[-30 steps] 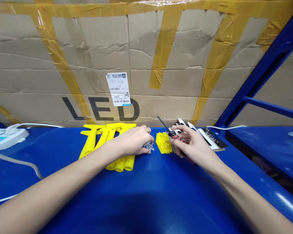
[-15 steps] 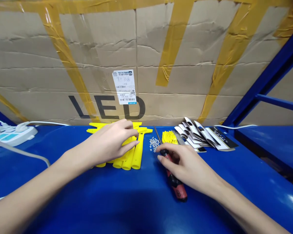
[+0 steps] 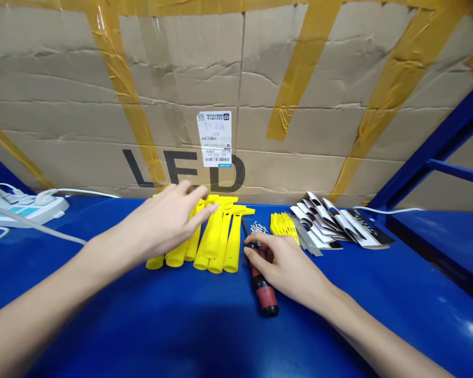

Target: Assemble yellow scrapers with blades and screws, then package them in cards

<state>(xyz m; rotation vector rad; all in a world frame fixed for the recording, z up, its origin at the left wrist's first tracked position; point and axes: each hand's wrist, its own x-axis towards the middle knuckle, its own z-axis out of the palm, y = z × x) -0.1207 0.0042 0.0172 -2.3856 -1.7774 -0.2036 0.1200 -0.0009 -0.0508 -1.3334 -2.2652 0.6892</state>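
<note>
My left hand (image 3: 176, 215) hovers over a row of yellow plastic handles (image 3: 232, 247), thumb and fingers apart. Whether it touches any handle I cannot tell. Each handle has a round hollow end facing me and a narrow forked far end; the hand covers part of the row. My right hand (image 3: 289, 268) has its thumb and fingers around the upper grip of a red and black screwdriver (image 3: 266, 296), whose shaft points away from me. Just beyond the screwdriver lies a small heap of screws (image 3: 257, 228). Beside them sits a stack of small yellow plastic pieces (image 3: 284, 226).
Grey metal blades (image 3: 309, 242) and folded black-and-white cardboard sleeves (image 3: 327, 223) lie at the right. A white power strip (image 3: 35, 210) with cables is at the left on the blue table (image 3: 205, 325). A taped cardboard box (image 3: 181, 79) stands behind; blue metal framing (image 3: 425, 152) rises at right.
The view has shifted slightly. My right hand has brought the screwdriver left, closer to the yellow handles. My left hand has drawn a little left over the row, uncovering more handles.
</note>
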